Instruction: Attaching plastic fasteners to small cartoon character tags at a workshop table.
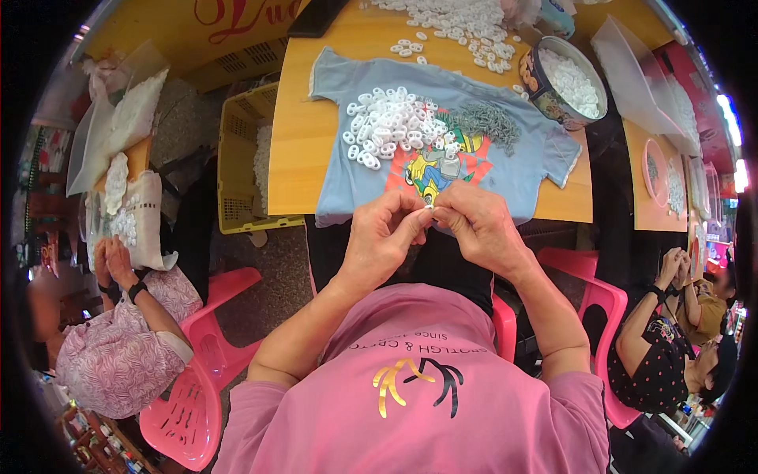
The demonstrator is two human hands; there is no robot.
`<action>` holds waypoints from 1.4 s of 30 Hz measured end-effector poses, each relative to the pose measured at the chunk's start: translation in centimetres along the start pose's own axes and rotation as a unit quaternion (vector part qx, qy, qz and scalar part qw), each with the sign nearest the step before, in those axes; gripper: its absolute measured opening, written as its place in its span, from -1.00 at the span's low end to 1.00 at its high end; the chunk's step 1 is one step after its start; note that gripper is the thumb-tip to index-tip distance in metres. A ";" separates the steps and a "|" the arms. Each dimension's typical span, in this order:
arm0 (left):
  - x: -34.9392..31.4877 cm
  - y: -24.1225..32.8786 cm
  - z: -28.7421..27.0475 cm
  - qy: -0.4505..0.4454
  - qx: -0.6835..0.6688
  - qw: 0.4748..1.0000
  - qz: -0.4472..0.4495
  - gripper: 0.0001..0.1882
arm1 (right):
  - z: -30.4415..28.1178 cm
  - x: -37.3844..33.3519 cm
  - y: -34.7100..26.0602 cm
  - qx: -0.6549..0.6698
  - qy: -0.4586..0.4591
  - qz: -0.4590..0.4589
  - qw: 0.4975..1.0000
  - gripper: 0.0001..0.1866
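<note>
My left hand [384,231] and my right hand [483,227] meet at the fingertips, just over the near edge of a blue T-shirt [328,178] spread on the table. Between the thumb and finger of my left hand a bit of a small white plastic piece shows. The right fingers are pinched against the same spot, and what they grip is hidden. Beyond my hands lies a heap of white oval plastic pieces with two holes [387,122]. To its right is a pile of small grey slender parts [491,124].
A round tub [545,95] of white pieces stands at the table's right. More white pieces [454,20] lie at the far side, near a dark flat object [317,16]. A yellow crate [237,158] sits left of the table [292,150]. People work at tables on both sides.
</note>
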State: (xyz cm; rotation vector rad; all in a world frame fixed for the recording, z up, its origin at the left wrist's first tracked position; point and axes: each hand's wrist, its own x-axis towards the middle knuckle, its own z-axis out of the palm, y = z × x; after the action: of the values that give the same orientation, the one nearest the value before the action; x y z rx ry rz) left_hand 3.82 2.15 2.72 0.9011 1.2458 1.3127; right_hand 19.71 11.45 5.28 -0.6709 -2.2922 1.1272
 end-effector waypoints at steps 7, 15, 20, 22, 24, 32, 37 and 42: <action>1.3 -0.5 -1.0 0.016 -0.038 0.999 -0.025 -0.88 | 1.6 1.1 1.3 0.004 0.034 0.001 0.999 -0.96; 1.1 -1.2 -1.1 0.007 -0.106 0.994 -0.034 -0.85 | 1.1 1.0 1.3 -0.024 0.043 -0.012 0.999 -0.93; 0.7 -1.3 -0.9 0.007 -0.101 0.994 -0.047 -0.86 | 2.1 0.2 1.0 0.064 0.039 0.078 0.994 -0.92; 0.5 -1.4 -0.9 0.013 -0.093 0.995 -0.043 -0.86 | 2.5 0.2 0.9 0.102 0.040 0.102 0.989 -0.92; 0.4 -1.3 -0.8 0.027 -0.098 0.994 -0.043 -0.87 | 2.7 0.3 0.8 0.121 0.028 0.146 0.981 -0.92; -0.1 -2.1 -4.4 0.098 -0.105 0.989 -0.026 -0.89 | 3.7 3.8 2.7 0.140 0.010 0.136 0.981 -0.88; -0.8 -2.5 -6.7 0.167 -0.117 0.979 0.008 -0.88 | 6.5 6.9 3.1 -0.138 0.091 -0.064 0.984 -0.84; -1.3 -2.5 -7.2 0.177 -0.126 0.976 0.014 -0.87 | 8.1 7.4 3.0 -0.219 0.079 -0.047 0.971 -0.82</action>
State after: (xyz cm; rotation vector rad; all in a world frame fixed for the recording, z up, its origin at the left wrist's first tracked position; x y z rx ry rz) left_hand -2.50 -0.61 -0.74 0.5186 1.2991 1.6616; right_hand 9.76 12.97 0.08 -0.7711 -2.4204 0.5030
